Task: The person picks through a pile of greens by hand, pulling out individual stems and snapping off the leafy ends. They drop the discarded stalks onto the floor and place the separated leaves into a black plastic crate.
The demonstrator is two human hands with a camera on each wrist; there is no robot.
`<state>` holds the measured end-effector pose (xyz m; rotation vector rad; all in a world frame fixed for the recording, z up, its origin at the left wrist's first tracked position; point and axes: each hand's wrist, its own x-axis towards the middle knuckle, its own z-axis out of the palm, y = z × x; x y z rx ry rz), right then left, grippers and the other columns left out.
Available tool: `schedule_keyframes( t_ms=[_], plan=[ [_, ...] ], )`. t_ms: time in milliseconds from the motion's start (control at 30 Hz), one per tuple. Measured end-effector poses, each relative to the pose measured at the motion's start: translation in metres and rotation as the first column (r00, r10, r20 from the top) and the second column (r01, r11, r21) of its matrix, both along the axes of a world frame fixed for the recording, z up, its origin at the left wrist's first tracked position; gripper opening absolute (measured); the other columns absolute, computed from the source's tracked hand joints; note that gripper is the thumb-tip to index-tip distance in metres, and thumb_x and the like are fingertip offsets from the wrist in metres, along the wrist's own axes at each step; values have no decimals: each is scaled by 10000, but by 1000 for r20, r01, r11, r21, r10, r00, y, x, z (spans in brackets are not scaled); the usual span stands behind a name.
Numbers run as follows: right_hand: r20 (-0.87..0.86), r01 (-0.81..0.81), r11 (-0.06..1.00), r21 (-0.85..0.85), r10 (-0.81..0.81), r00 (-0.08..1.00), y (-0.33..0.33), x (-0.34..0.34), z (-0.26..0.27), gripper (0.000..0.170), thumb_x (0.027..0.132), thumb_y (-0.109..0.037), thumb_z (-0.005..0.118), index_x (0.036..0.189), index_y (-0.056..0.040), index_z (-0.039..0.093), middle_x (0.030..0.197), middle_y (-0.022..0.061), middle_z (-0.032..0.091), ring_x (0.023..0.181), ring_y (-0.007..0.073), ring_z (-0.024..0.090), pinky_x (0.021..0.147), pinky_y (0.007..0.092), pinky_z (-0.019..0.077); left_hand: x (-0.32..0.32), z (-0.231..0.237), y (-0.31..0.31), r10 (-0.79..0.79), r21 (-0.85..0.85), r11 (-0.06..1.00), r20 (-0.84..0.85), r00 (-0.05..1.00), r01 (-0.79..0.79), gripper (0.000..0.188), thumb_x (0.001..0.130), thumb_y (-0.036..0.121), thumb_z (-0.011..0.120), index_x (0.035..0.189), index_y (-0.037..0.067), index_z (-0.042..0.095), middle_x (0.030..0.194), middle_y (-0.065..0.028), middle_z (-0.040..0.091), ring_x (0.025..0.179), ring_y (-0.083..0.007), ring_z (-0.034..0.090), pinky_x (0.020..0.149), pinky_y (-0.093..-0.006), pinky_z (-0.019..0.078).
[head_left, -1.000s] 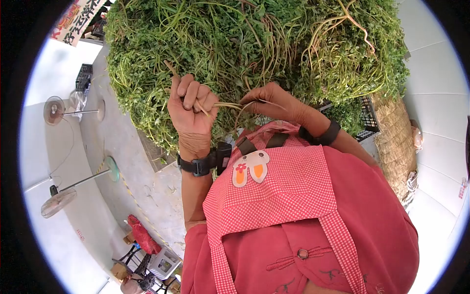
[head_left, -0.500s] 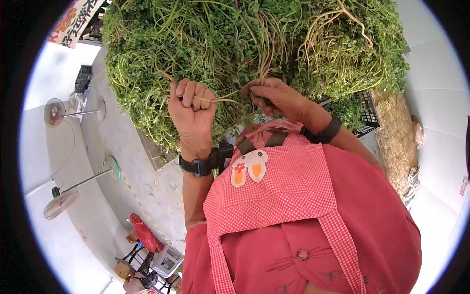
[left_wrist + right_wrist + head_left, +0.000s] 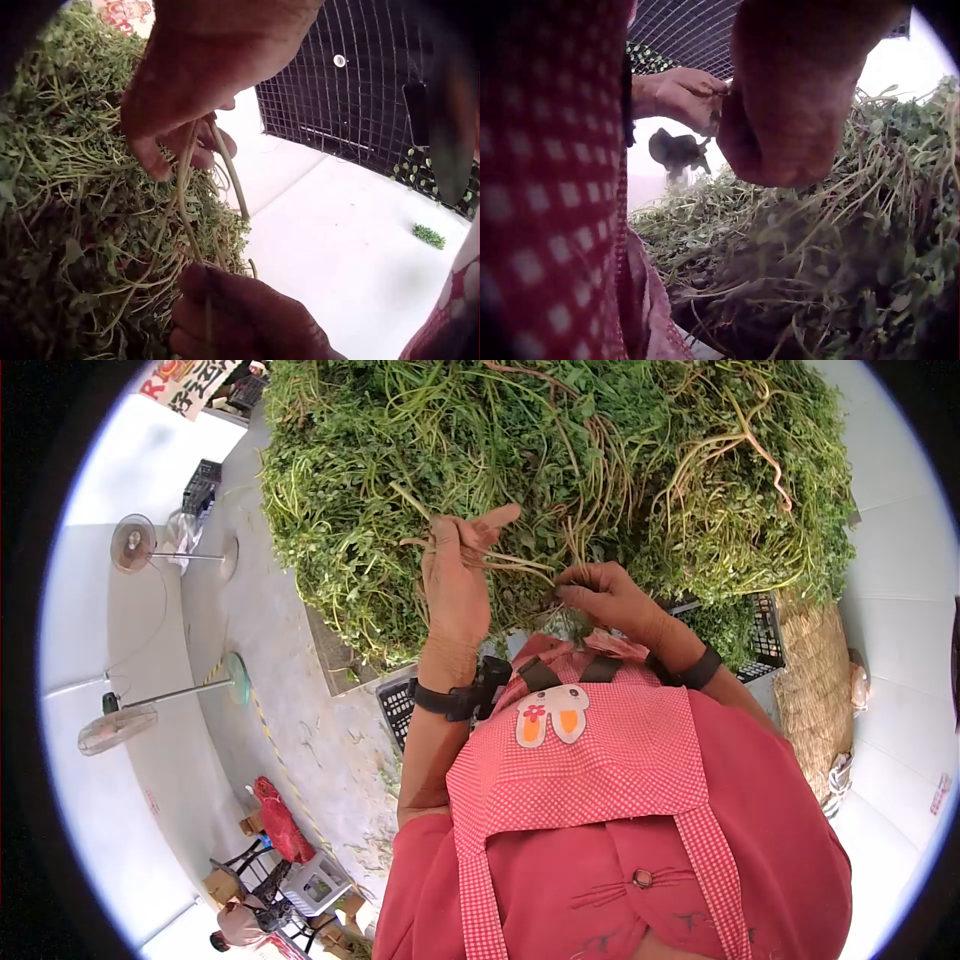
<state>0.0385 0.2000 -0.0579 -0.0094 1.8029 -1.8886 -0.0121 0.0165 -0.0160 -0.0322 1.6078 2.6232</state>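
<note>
A big heap of leafy green plants (image 3: 370, 450) lies in front of me. My left hand (image 3: 460, 585) holds a few pale, thin stems (image 3: 520, 563) between thumb and fingers, one finger stretched out to the right. Their other end runs to my right hand (image 3: 615, 600), whose thumb and fingertips pinch it close to the apron. In the left wrist view the stems (image 3: 184, 202) span the short gap between the two hands, my left hand (image 3: 202, 82) above and my right hand (image 3: 240, 315) below. The back of my right hand hides its fingertips in the right wrist view.
A black plastic crate (image 3: 765, 635) with greenery stands under the heap at right, beside a straw-coloured roll (image 3: 815, 690). Another black crate (image 3: 397, 710) shows by my left forearm. Standing fans (image 3: 118, 730) and a white basket (image 3: 315, 885) are at left. Long bare stems (image 3: 750, 435) top the heap.
My left hand has loosened from a tight fist round the stems to a hold with straighter fingers. My right hand stays at the stems' other end. The whole head view has shifted.
</note>
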Motion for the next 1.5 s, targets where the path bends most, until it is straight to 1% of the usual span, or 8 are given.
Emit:
schedule_keyframes(
  t_ms=[367,433,667,1100,1167,1233,1333,1500],
  plan=[
    [-263,512,802,308,-445,856,14,-14,-41,251,874,-229,483,737,-22,520,614,28,523,515,130,442,495,281,381,29,0,18,-320,244,936,294,901,253,286,971,315,393,769,116,435,528,41,281,418,-62,225,371,-217,186],
    [102,550,831,-86,-541,835,31,-14,-30,255,900,-261,463,792,-35,512,678,43,554,552,156,503,511,304,416,27,0,12,-291,223,946,275,916,234,295,965,310,410,746,114,432,517,45,267,417,-62,224,371,-217,188],
    [62,510,824,-249,-512,857,30,6,6,226,935,-271,443,945,-56,513,660,-11,479,497,81,413,440,248,349,22,-18,16,-216,180,971,363,906,160,427,943,278,465,556,131,360,474,47,260,387,-75,225,346,-225,189],
    [470,951,219,217,-878,95,197,214,-123,211,908,-316,482,823,-123,491,529,-11,396,358,92,295,309,250,247,-7,-31,64,-187,12,981,319,929,193,373,933,298,500,693,19,564,455,32,344,363,-57,256,335,-226,200],
    [426,920,271,283,-895,133,255,248,-190,263,895,-333,508,956,-82,557,626,42,528,459,142,473,415,285,411,-4,-33,66,-193,16,980,310,931,198,406,934,311,495,648,29,556,450,28,349,364,-59,261,336,-229,198],
    [-540,675,213,707,-455,708,305,270,-256,430,866,-340,562,1164,-33,526,825,116,622,720,208,606,668,298,495,-1,-35,67,-246,52,968,380,892,245,374,948,328,457,696,67,548,455,23,328,354,-87,266,330,-242,223],
    [-309,587,2,810,-848,430,316,220,-186,521,844,-319,602,1243,-1,490,999,153,621,936,224,584,845,283,438,2,-32,68,-263,43,963,377,888,267,401,954,343,435,639,96,459,474,20,314,385,-93,290,352,-247,253],
    [-324,838,358,412,-802,502,245,108,-19,253,827,-212,627,940,15,639,745,74,624,628,106,546,571,263,441,15,-21,70,-181,-34,976,411,894,213,429,958,354,418,602,123,361,521,16,315,430,-97,304,369,-251,270]
  ],
)
